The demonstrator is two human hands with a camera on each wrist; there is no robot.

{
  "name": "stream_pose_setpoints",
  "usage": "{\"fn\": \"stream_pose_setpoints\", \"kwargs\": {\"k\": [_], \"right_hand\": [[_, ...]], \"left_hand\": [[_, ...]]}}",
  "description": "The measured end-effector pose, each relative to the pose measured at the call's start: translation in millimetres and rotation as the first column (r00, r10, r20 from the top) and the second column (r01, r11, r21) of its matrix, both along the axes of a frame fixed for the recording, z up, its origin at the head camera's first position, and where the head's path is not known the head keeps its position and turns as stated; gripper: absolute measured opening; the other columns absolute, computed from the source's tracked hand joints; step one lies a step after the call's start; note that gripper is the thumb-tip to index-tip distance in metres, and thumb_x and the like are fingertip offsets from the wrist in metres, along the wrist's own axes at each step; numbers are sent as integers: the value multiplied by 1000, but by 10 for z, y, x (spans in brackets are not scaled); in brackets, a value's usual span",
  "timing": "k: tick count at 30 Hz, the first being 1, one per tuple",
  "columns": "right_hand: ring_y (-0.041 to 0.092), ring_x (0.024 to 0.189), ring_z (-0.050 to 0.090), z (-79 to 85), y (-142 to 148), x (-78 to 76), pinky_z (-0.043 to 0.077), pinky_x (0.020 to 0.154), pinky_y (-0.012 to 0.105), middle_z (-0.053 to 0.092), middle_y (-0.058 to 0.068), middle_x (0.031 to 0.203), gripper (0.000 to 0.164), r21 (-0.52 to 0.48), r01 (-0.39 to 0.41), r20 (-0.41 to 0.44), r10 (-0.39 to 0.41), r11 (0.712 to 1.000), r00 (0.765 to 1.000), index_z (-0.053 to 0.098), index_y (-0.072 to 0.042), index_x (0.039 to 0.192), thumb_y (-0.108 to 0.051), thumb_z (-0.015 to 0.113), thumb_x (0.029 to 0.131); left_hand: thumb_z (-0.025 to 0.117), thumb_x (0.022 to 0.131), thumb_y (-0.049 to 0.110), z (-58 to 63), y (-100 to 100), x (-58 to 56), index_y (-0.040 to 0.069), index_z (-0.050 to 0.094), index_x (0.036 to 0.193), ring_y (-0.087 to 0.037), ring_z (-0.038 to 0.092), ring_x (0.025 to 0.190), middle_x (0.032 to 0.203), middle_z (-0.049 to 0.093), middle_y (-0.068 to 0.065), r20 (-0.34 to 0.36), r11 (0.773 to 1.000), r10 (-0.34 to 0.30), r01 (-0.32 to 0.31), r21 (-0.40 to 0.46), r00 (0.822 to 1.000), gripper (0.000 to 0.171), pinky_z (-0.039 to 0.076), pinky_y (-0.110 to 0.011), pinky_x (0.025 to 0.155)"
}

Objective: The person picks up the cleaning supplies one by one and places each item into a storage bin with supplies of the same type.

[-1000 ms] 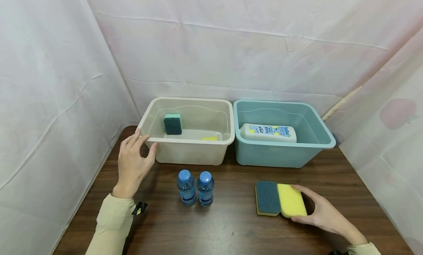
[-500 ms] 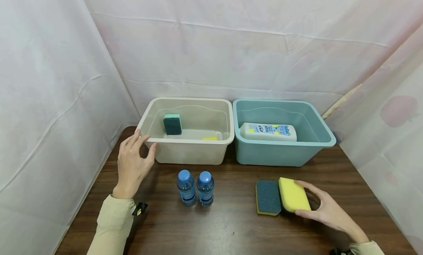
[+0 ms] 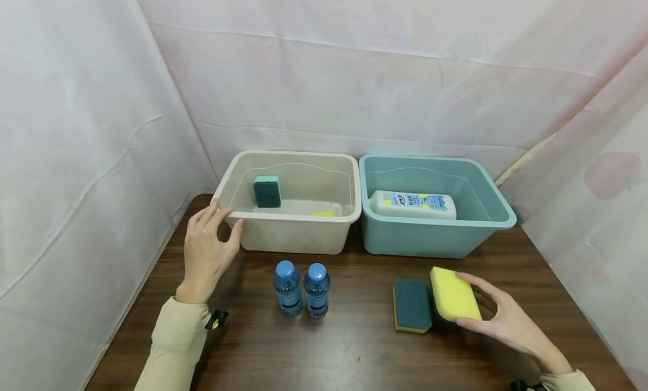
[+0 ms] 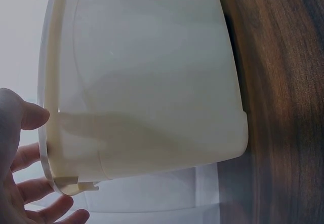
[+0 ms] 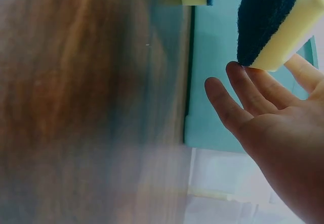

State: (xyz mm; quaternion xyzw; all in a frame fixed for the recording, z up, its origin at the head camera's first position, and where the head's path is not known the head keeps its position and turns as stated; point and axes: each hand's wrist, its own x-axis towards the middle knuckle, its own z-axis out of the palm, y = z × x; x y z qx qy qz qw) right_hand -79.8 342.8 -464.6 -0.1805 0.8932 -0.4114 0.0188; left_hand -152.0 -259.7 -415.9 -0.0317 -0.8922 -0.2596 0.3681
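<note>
My right hand [image 3: 508,322] pinches a yellow sponge [image 3: 454,294] between thumb and fingers. The sponge is tilted, and its dark scouring side [image 5: 266,21] shows in the right wrist view. To its left, a second sponge [image 3: 412,305] lies on the table, dark side up. My left hand [image 3: 210,256] rests at the front left corner of the beige bin [image 3: 293,233], fingertips on the rim and loosely spread. In the left wrist view its thumb [image 4: 35,116] lies at the rim. Inside that bin are a green sponge [image 3: 267,193] and a partly hidden yellow thing [image 3: 324,213].
Beside the beige bin stands a blue-green bin [image 3: 415,239] with a white labelled bottle [image 3: 412,205] lying in it. Two small blue-capped water bottles [image 3: 288,290] stand upright in front of the beige bin. White curtains [image 3: 324,87] enclose the table [image 3: 324,357] at back and sides.
My right hand has lifted and tilted the yellow sponge, moving it slightly right and away from the dark-topped one. My left hand has stayed at the bin corner.
</note>
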Motion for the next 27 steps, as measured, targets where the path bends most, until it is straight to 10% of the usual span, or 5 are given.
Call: {"fn": "stream_pose_setpoints", "kwargs": {"k": [27], "right_hand": [[-17,134,42,492,-190,-216,37,98,5,50,-27,151,89,47,-7,-118,13,999,993,48,-27,160,-13,91,84]], "left_hand": [[79,94,24,-4,3,6,3,75,127,-51,54,134,154,58,-25,11,1000,3,-3,-7,1000,40,46,-73,106]]}}
